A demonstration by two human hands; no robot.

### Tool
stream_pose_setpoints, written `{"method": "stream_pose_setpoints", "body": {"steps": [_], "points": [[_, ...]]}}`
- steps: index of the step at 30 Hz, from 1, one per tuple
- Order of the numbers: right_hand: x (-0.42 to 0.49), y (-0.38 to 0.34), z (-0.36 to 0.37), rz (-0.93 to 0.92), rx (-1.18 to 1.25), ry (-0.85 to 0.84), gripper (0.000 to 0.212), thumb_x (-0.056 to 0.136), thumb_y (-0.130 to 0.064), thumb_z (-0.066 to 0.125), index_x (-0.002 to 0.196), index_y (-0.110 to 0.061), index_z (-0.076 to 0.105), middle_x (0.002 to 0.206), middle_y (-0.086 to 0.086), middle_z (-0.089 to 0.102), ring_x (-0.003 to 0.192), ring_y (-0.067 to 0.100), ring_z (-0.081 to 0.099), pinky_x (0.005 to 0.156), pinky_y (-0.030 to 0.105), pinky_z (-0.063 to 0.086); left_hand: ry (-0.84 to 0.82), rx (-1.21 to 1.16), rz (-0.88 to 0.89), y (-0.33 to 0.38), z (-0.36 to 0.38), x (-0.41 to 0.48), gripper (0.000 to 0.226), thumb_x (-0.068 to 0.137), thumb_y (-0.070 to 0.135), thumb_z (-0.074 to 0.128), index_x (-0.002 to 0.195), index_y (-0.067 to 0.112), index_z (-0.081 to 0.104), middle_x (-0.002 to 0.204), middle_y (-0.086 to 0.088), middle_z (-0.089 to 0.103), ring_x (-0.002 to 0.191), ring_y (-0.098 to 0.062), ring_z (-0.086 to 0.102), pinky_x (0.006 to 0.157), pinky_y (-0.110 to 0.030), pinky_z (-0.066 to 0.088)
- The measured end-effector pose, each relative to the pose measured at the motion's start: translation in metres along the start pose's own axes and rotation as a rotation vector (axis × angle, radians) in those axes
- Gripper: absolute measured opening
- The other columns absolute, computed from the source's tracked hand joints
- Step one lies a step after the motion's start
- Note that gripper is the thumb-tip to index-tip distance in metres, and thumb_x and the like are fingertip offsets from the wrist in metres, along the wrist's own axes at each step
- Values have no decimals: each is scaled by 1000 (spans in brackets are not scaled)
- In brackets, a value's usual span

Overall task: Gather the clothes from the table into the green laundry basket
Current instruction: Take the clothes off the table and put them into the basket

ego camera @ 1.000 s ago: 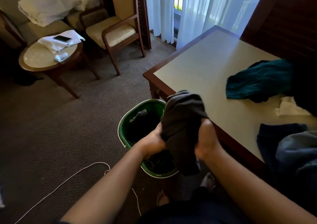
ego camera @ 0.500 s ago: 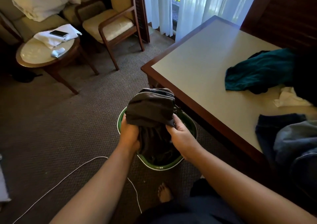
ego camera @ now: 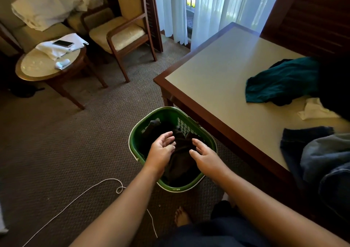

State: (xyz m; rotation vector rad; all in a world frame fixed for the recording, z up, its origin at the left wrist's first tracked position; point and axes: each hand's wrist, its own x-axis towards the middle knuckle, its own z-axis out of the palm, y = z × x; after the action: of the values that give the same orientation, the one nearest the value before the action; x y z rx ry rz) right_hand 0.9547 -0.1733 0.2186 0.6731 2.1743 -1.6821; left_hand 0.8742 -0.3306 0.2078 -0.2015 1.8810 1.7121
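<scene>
The green laundry basket (ego camera: 136,133) stands on the carpet beside the table's near corner. Dark clothes (ego camera: 181,159) lie inside it. My left hand (ego camera: 161,150) and my right hand (ego camera: 204,156) hover over the basket's opening, fingers spread, holding nothing. On the table (ego camera: 217,72) lie a teal garment (ego camera: 280,82), a small white cloth (ego camera: 314,110) and blue denim clothes (ego camera: 318,152) at the right edge. A dark garment at the far right is partly cut off.
A white cord (ego camera: 75,197) trails across the carpet left of my arms. A round side table (ego camera: 37,68) with a white towel and a phone stands at the back left, next to a wooden armchair (ego camera: 121,34). My bare foot (ego camera: 180,216) is below the basket.
Both hands carried the dark garment from the table edge down over the basket and let it go. It now lies in the basket and my hands are open.
</scene>
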Motion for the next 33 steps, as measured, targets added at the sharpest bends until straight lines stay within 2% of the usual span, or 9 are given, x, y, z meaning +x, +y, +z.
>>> {"method": "stream_pose_setpoints", "body": {"steps": [9,16,18,20,22,24,26,30,33], "points": [[13,-7,-8,-51,-112,-29,59,100,-38,54,155,-35,32,156,0,42,141,17,45,111,45,46,-67,93,65,6,15,8,53,98,0,57,143,28,56,141,0,61,129,-13,59,110,-40,50],[64,-25,-10,-92,-455,-177,59,101,-32,54,155,-35,30,152,-2,48,125,17,58,99,36,53,105,112,11,-14,7,32,54,97,1,57,146,26,54,145,-4,56,133,-17,55,97,-23,47],[93,-27,-5,-130,-589,-254,60,101,-29,55,156,-31,30,156,-2,42,135,18,51,109,39,47,171,111,-42,-25,2,48,55,97,2,57,146,26,54,146,-4,54,137,-19,53,98,-23,47],[116,-23,-1,-208,-734,-319,61,101,-27,55,157,-26,30,161,0,35,144,18,40,117,32,35,222,174,-67,-32,-3,62,59,93,5,60,148,28,52,150,-6,52,141,-21,49,109,-32,45],[152,-10,10,-275,-912,-462,66,100,-27,57,158,-26,27,165,2,25,149,21,30,119,29,25,311,300,-100,-51,-14,87,66,90,11,66,151,25,47,154,-7,46,143,-22,45,116,-30,36],[196,11,25,-313,-1103,-588,78,96,-34,63,160,-29,19,169,2,10,155,25,14,123,36,18,369,416,-98,-76,-24,122,80,89,20,74,158,23,35,160,-9,33,147,-24,37,115,-26,30],[246,36,42,-376,-1364,-642,97,88,-45,71,161,-27,9,169,1,-5,156,28,-1,125,47,14,392,577,-68,-104,-35,166,102,83,31,81,163,27,17,167,-12,14,154,-29,20,122,-39,29],[336,88,80,-429,-1716,-547,132,71,-56,81,160,-19,-10,166,10,-21,153,39,-14,122,61,10,258,1050,-46,-166,-53,259,141,67,51,89,160,39,-17,169,-12,-20,155,-41,-18,123,-66,12],[391,137,105,-383,-1794,-508,126,79,-64,70,156,-28,-23,160,11,-36,147,44,-28,118,69,2,47,1091,-209,-216,-61,313,158,57,59,92,155,38,-31,167,-10,-29,155,-36,-23,118,-72,9]]}}
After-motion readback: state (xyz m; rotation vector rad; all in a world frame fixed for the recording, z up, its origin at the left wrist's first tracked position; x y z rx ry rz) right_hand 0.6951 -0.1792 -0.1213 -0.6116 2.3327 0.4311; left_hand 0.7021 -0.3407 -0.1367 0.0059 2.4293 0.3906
